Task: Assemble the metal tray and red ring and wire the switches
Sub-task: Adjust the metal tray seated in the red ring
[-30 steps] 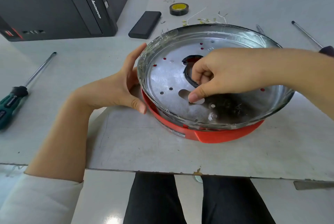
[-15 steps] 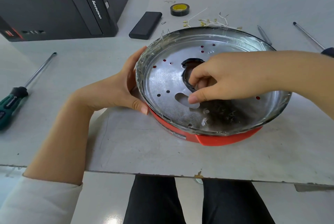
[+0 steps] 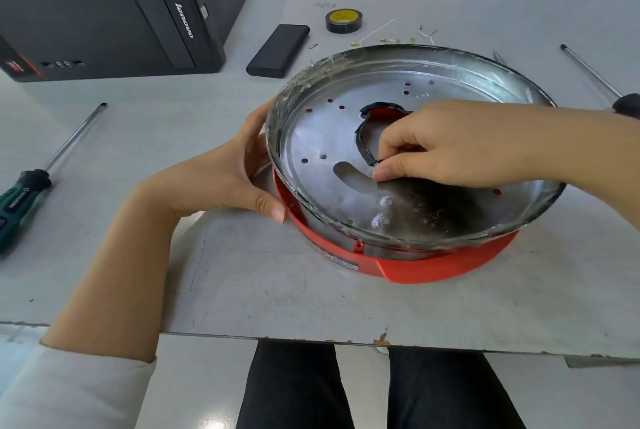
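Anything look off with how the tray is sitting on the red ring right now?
Yes. The metal tray sits askew on the red ring: its near-left edge is lifted, leaving a gap, and it overhangs on the right. Its rim wrapping looks ragged. The left hand steadies the rim; the right hand has its fingers at the centre hole.

Metal tray (image 3: 408,151): round, shallow, dull silver, rim wrapped in crinkled clear film. Floor pierced with small holes, one oblong slot, one large central opening edged in black. Sits tilted atop red ring (image 3: 433,267), left edge lifted clear, not seated flush. Red ring: low plastic band, flat on counter (image 3: 277,297), red showing through tray's holes and central opening.
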Demonstrator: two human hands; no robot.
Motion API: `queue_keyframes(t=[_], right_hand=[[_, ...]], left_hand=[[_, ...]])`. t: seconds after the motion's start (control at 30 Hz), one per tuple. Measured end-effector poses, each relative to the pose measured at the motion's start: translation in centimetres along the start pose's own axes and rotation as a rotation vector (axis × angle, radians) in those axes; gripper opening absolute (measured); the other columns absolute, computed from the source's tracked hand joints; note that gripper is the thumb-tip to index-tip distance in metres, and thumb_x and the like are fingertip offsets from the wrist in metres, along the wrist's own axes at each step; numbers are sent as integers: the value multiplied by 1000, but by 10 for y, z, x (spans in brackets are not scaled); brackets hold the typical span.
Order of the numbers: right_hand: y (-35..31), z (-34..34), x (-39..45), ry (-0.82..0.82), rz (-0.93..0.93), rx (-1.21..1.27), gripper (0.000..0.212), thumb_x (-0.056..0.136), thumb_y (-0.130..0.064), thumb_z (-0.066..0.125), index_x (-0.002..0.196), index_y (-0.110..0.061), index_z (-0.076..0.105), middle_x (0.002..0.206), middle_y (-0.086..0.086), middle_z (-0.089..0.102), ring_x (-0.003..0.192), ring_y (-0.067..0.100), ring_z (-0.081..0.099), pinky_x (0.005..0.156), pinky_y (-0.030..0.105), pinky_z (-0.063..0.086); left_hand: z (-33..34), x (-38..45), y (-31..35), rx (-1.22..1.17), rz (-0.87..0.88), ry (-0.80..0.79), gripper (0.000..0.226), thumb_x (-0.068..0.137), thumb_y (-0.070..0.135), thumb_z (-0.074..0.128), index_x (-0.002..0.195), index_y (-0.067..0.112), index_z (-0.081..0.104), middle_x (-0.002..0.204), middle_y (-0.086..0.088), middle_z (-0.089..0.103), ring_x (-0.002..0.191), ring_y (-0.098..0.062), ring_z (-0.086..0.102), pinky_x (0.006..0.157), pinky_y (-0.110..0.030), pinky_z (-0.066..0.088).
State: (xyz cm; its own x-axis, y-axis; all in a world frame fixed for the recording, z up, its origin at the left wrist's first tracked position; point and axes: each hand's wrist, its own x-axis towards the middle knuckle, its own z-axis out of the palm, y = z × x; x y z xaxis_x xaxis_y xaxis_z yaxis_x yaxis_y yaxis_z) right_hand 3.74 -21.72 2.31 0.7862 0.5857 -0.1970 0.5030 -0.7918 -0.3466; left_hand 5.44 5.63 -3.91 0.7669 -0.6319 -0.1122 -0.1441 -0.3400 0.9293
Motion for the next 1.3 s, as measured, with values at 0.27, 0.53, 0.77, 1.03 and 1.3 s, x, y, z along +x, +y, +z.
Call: queue_keyframes(t=[0.27, 0.53, 0.77, 1.03, 1.3], right_hand=[[3, 8, 0, 6, 5, 5, 30, 84, -55, 50, 74, -28, 59, 69, -29, 56, 65, -6, 50, 60, 12, 37], [2, 6, -5, -28, 1, 19, 25, 85, -53, 50, 75, -31, 60, 72, -34, 55, 68, -11, 50, 62, 6, 35], [-8, 1, -8, -102, 39, 25, 66, 57, -85, 34, 70, -24, 57, 51, -15, 53, 48, -1, 50, 47, 19, 33], [-7, 13, -1, -66, 7, -63, 81, 38, -94, 40, 70, -20, 43, 54, -9, 36, 49, 11, 35, 50, 29, 26], [1, 12, -3, -75, -50, 1, 86, 38, -96, 44, 78, -20, 49, 51, -15, 39, 50, 6, 36, 50, 29, 29]], left_hand=[[-2, 2, -4, 12, 5, -15, 137, 51, 40, 92, 154, 29, 2, 145, 26, 40, 139, 0, 33, 109, -21, 35], [-2, 2, -2, 5, 19, -39, 132, 55, 39, 91, 154, 24, 6, 153, 18, 32, 143, -3, 27, 114, -26, 29], [-3, 3, -3, 15, 24, -53, 133, 55, 41, 91, 155, 25, 5, 154, 20, 31, 143, -2, 25, 115, -25, 28], [-3, 4, -5, 20, 31, -53, 132, 55, 40, 91, 155, 24, 6, 155, 18, 30, 143, -1, 26, 113, -21, 30], [-4, 5, -2, 46, 40, -51, 128, 52, 45, 90, 153, 21, 15, 153, 15, 35, 140, 0, 32, 109, -17, 34]])
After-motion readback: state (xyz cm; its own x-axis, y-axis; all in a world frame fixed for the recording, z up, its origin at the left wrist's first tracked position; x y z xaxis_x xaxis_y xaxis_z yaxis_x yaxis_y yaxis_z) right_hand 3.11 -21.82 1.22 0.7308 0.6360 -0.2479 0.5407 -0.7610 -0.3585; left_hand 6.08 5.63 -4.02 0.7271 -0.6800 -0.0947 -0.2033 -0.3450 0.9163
